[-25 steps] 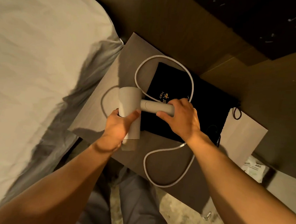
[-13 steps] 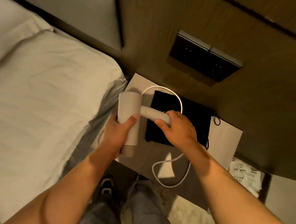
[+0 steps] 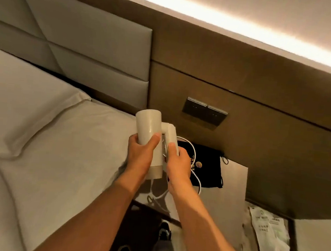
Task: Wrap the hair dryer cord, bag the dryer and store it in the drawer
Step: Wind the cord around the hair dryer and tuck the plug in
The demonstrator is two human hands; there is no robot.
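Your left hand wraps the dryer body and your right hand grips its folded handle, holding it up over the table and black bag.

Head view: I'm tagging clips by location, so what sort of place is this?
Probably a hotel bedroom: a made bed against a padded headboard, a wall switch panel above the nightstand, and a black dryer bag on it.
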